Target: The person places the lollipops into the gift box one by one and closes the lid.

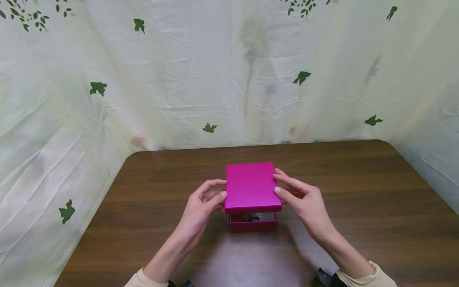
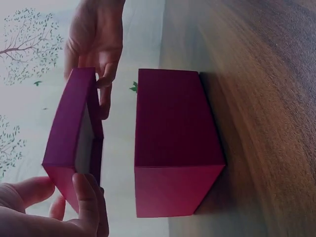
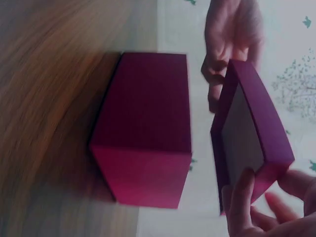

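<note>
A magenta box lid hovers a little above its magenta box base, which stands on the brown wooden table. My left hand pinches the lid's left edge and my right hand pinches its right edge. Small dark and red items show inside the base through the gap. In the left wrist view the lid is apart from the base, with my left fingers on its near end. The right wrist view shows the lid clear of the base.
A pale cloth with green leaf prints hangs behind and along both sides of the table. The table's far edge runs close to the cloth.
</note>
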Motion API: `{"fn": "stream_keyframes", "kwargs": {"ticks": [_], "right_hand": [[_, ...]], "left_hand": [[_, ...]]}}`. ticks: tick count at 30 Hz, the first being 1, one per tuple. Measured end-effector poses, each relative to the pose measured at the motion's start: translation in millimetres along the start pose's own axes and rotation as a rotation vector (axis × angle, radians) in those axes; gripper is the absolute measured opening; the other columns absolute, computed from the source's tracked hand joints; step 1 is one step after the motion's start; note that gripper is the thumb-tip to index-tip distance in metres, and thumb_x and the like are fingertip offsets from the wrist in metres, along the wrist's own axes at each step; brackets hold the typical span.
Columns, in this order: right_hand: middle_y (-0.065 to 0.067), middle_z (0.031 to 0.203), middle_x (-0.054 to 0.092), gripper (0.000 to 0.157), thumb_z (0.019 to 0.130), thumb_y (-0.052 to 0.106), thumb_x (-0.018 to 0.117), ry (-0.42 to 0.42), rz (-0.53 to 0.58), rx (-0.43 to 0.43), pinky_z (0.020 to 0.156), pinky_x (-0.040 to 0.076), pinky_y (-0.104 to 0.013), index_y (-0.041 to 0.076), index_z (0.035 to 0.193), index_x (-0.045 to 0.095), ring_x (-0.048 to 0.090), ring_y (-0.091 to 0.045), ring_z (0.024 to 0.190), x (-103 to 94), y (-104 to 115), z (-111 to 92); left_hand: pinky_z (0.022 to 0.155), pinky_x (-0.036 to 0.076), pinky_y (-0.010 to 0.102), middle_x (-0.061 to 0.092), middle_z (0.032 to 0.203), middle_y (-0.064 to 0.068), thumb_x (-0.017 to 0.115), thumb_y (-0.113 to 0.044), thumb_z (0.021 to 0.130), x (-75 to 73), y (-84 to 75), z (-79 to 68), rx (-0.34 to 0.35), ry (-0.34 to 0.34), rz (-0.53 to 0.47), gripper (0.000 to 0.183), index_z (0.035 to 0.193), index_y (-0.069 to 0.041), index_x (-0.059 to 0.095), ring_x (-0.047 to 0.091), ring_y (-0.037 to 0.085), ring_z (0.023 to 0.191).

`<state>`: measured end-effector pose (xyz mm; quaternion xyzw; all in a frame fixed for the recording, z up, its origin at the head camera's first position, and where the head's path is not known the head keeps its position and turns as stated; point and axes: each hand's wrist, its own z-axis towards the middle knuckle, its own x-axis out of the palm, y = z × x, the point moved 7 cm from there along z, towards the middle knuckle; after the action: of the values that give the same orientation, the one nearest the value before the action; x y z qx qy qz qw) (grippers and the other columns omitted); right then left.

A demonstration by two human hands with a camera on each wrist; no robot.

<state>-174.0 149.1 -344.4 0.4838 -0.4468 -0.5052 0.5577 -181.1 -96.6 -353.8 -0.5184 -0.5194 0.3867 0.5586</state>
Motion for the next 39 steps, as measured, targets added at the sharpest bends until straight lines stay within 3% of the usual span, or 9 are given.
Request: {"fn": "stream_keyframes", "kwargs": {"ticks": [6,10,14,28,39], "right_hand": [[-0.008,0.127,0.063,0.049,0.092,0.025,0.071,0.020,-0.124,0.022,0.085,0.052,-0.028,0.014,0.138,0.057,0.061,-0.019,0.113,-0.5,-12,3],[-0.010,0.122,0.065,0.049,0.093,0.027,0.070,0.031,-0.170,0.029,0.084,0.052,-0.027,0.014,0.138,0.057,0.063,-0.021,0.105,0.7,-19,2],[-0.012,0.115,0.067,0.049,0.094,0.029,0.069,0.042,-0.203,0.046,0.082,0.051,-0.027,0.014,0.139,0.056,0.067,-0.023,0.090,1.2,-25,2],[-0.009,0.107,0.069,0.053,0.093,0.032,0.069,0.092,-0.316,0.120,0.075,0.050,-0.027,0.014,0.141,0.054,0.067,-0.021,0.076,3.2,-39,-4],[-0.005,0.101,0.070,0.053,0.093,0.031,0.069,0.116,-0.384,0.095,0.069,0.048,-0.027,0.014,0.142,0.054,0.065,-0.019,0.075,2.2,-47,-5]], "left_hand": [[0.077,0.050,0.030,0.065,0.118,0.016,0.064,-0.003,0.091,-0.5,6.0,3.0,0.013,-0.036,0.116,0.046,0.136,-0.010,0.057,0.064,0.021,0.085],[0.082,0.051,0.032,0.061,0.125,0.013,0.063,-0.004,0.092,-0.7,8.6,4.1,0.031,-0.042,0.194,0.047,0.138,-0.005,0.055,0.066,0.020,0.095],[0.087,0.048,0.036,0.062,0.126,0.011,0.064,-0.007,0.092,-2.6,12.4,4.0,0.027,-0.052,0.245,0.045,0.136,-0.006,0.057,0.067,0.020,0.093],[0.080,0.052,0.043,0.070,0.105,0.016,0.068,-0.008,0.090,-9.5,30.6,3.3,-0.041,-0.060,0.238,0.042,0.131,-0.005,0.061,0.068,0.022,0.077],[0.079,0.053,0.040,0.072,0.088,0.015,0.069,-0.007,0.089,-10.0,40.2,2.5,-0.062,-0.052,0.228,0.044,0.133,-0.004,0.059,0.069,0.026,0.076]]}}
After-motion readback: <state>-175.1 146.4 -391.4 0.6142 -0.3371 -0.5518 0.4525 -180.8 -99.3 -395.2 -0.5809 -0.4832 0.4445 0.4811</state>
